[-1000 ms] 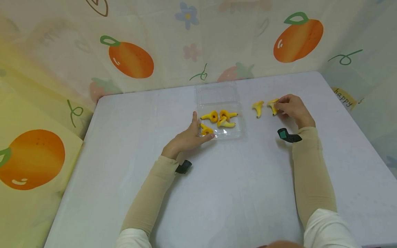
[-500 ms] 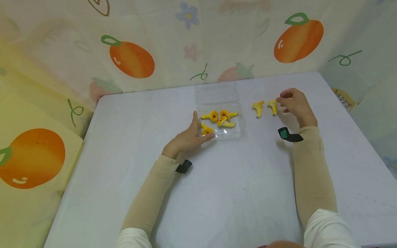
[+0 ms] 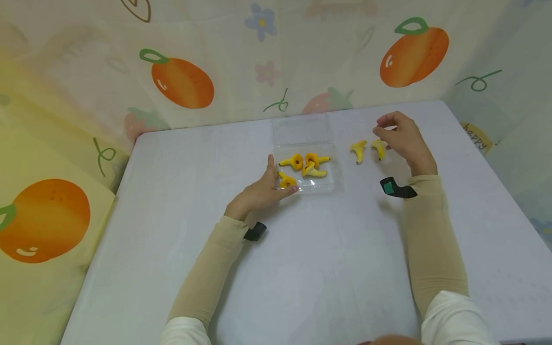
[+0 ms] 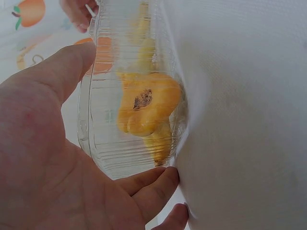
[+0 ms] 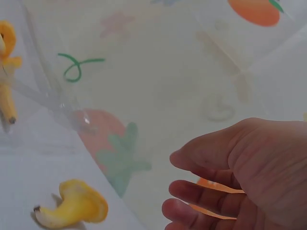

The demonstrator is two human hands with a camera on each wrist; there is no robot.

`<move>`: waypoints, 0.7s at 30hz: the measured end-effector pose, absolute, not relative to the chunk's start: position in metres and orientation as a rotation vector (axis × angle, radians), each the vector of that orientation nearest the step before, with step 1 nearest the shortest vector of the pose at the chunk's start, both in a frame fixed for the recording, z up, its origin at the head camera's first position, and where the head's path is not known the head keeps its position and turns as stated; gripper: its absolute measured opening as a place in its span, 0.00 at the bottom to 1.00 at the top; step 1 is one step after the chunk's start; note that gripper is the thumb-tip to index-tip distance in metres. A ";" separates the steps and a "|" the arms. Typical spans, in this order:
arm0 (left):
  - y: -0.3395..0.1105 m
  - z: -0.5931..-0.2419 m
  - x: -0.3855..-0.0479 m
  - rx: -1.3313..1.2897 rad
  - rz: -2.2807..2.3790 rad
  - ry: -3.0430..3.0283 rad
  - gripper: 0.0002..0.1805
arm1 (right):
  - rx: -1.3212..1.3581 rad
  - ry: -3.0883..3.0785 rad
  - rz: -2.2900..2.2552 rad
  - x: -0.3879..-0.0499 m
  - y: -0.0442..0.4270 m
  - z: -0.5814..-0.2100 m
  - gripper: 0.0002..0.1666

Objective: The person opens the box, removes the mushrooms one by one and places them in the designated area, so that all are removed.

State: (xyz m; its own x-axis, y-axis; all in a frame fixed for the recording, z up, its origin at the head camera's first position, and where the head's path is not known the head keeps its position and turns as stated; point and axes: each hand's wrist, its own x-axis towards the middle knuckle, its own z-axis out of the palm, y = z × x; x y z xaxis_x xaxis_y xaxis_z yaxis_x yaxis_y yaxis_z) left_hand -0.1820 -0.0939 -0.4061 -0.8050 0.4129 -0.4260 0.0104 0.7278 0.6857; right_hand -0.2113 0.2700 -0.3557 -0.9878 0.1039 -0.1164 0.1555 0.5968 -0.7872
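We start with the left hand [image 3: 260, 190], spread around the near left corner of the clear box [image 3: 321, 185], touching its walls with extended fingers rather than clenched. The box sits just right of that hand, its lid [image 3: 301, 130] folded back beyond it, four mushrooms [image 3: 316, 171] inside. Right of the box, between both hands, we see two loose mushrooms: the left one [image 3: 358, 151], then the right one [image 3: 379, 149], just left of the right hand [image 3: 406, 143]. This last mushroom's long axis points roughly toward us, cap away and stem near, and the right hand is far nearer to it than the left. That hand is loosely bent and grasps nothing; we cannot tell whether it touches the mushroom. Beneath both hands lies the white surface [image 3: 302, 268]; left of them hangs a yellowish cloth [image 3: 26, 139], beyond them a backdrop [image 3: 241, 64] printed with oranges, right of them a paler sheet [image 3: 513, 134].
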 end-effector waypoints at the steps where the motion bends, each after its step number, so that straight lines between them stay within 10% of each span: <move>1: -0.094 -0.406 -0.182 0.319 0.931 2.361 0.68 | 0.199 2.758 -1.359 -0.211 0.266 -0.354 0.30; 21: -0.094 -0.401 -0.182 0.303 0.915 2.355 0.69 | -0.184 2.736 -1.017 -0.209 0.204 -0.327 0.23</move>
